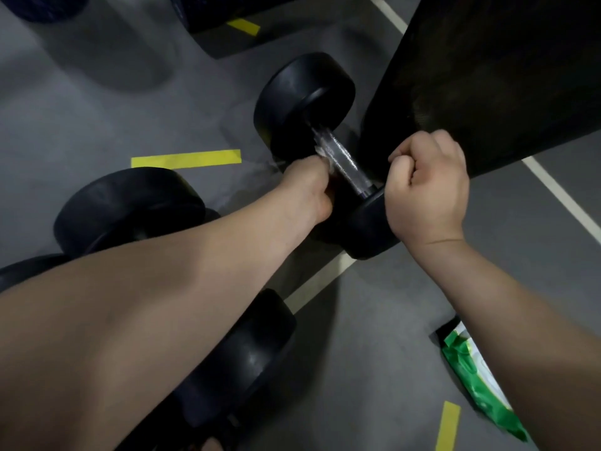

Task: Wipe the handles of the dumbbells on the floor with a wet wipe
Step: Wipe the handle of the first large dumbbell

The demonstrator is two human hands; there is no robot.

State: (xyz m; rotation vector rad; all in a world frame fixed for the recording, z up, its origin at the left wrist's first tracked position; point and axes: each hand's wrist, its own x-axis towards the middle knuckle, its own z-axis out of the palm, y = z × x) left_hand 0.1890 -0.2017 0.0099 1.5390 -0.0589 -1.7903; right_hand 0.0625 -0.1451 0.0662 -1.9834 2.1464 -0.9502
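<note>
We note the left hand [305, 187] gripping the wet wipe [322, 155] on the dumbbell handle [344, 162] just beyond it. Right hand [426, 190] fisted, empty. Second dumbbell [130, 206], left of the hands, we judge outstanding.

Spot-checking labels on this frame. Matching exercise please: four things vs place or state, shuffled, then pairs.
1 left hand
2 right hand
3 wipe pack
4 long yellow tape strip

A green, on the floor, lower right
B fist, holding nothing
C flat on the floor left of the dumbbell
D pinching the wet wipe against the handle

Pairs: 1-D, 2-B, 3-A, 4-C
</note>
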